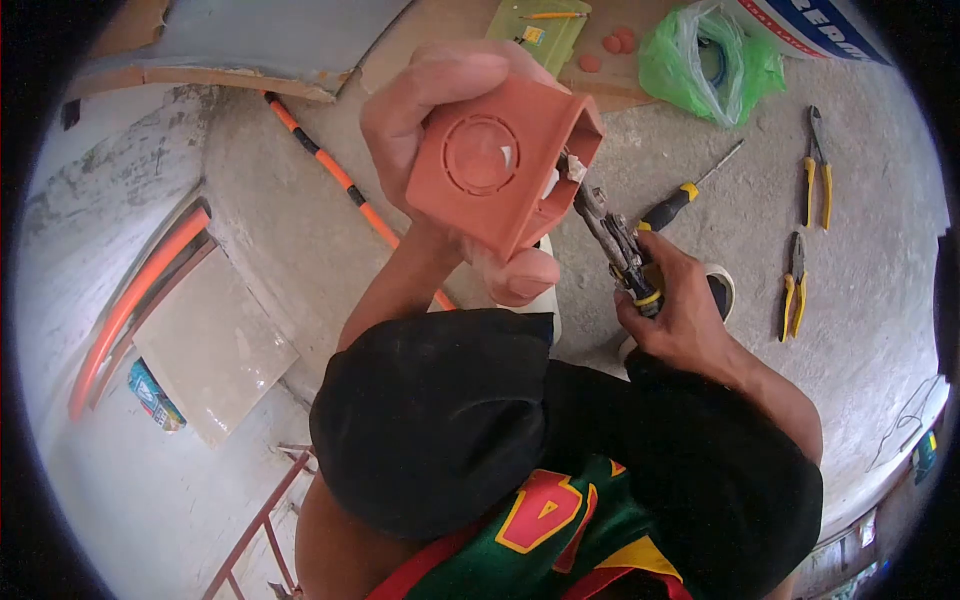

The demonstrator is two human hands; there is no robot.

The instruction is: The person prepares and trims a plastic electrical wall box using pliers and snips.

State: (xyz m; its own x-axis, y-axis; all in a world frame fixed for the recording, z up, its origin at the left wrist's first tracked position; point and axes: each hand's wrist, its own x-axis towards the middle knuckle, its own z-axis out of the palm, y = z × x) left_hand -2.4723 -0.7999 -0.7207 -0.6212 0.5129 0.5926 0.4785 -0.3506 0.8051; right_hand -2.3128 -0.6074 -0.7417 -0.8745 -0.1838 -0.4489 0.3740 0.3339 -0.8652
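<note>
An orange plastic box (480, 158) with a round knockout on its face is gripped by my left hand (415, 105), fingers behind it and thumb along its lower edge. Its open side faces right. Closed around the handles of a dark pair of pliers (610, 235) is my right hand (680, 305). The tips of the pliers reach to the box's open side, where a small whitish piece shows. Just beyond my right hand, a screwdriver (670, 207) with a black and yellow handle lies on the floor.
Two yellow-handled tools, cutters (817, 170) and pliers (795, 288), lie at the right. A green bag (705, 65), orange discs (620, 42) and a green case (540, 35) are at the top. An orange and black tube (350, 190) crosses the floor at left.
</note>
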